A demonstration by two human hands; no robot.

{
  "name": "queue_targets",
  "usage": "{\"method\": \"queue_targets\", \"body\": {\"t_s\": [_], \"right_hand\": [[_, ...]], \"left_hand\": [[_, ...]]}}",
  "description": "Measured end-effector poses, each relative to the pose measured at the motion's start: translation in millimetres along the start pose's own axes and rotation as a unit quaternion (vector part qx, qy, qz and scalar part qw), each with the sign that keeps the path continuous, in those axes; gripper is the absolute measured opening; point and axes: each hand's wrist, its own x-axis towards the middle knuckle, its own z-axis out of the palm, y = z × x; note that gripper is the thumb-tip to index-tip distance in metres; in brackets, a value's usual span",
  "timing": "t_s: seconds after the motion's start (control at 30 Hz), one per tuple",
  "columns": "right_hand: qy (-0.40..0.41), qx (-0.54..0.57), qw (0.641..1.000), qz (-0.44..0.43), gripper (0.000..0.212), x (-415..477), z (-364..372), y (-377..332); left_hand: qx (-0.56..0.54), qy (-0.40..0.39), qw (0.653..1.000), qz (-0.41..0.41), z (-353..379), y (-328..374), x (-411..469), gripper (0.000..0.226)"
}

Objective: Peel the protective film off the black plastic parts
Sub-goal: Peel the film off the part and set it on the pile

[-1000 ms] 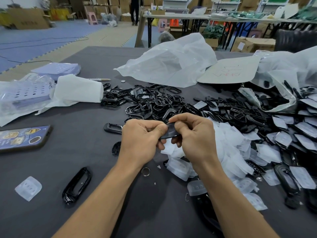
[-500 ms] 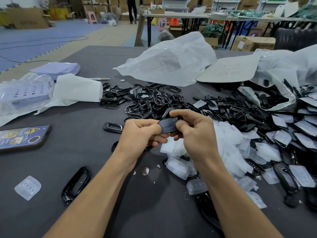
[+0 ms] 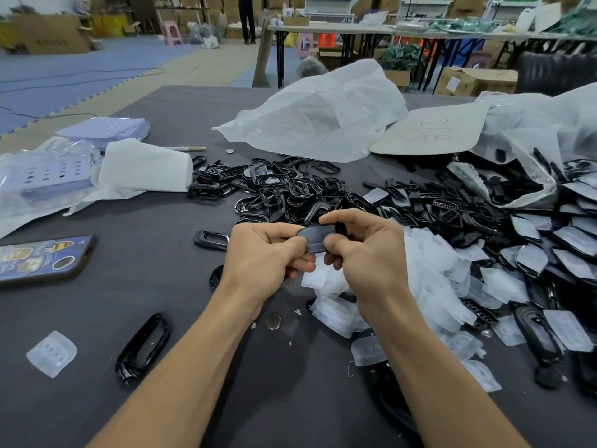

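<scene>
In the head view, the left grip (image 3: 261, 253) pinches one end of a black part (image 3: 315, 236) between thumb and forefinger, and the right grip (image 3: 365, 253) pinches the other end, thumb pressed on its upper face. The part hangs between them, off the surface (image 3: 161, 302) and just above the near edge of a heap of loose films (image 3: 433, 286). Held there, any film pulled free would likely drop onto that heap. The left pinch seems meant to steady the part while the right thumb works at a film edge; whether any film has lifted is too small to tell. Bare frames (image 3: 284, 192) lie piled beyond the hands, and film-covered parts (image 3: 568, 253) wait to the right, within easy reach.
</scene>
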Motion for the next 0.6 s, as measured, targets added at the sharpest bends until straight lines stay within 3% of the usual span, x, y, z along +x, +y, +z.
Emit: {"method": "queue_targets", "body": {"t_s": [0.17,0.3,0.47,0.6], "right_hand": [[-0.006,-0.017,1.000,0.000,0.036,-0.8,-0.3,0.5],[0.007,-0.059,0.998,-0.022,0.013,-3.2,1.4,1.2],[0.016,-0.083,0.996,-0.038,0.019,-3.4,1.7,1.5],[-0.007,-0.050,0.998,-0.031,0.027,-2.5,-0.3,-1.6]], "left_hand": [[0.004,0.020,1.000,0.008,1.2,0.5,-1.1,0.033],[0.020,0.000,0.999,0.043,-0.8,1.9,-4.7,0.039],[0.016,-0.007,0.998,0.063,0.2,2.2,-6.3,0.028],[0.009,0.004,0.998,0.062,-1.1,2.7,-3.8,0.039]]}}
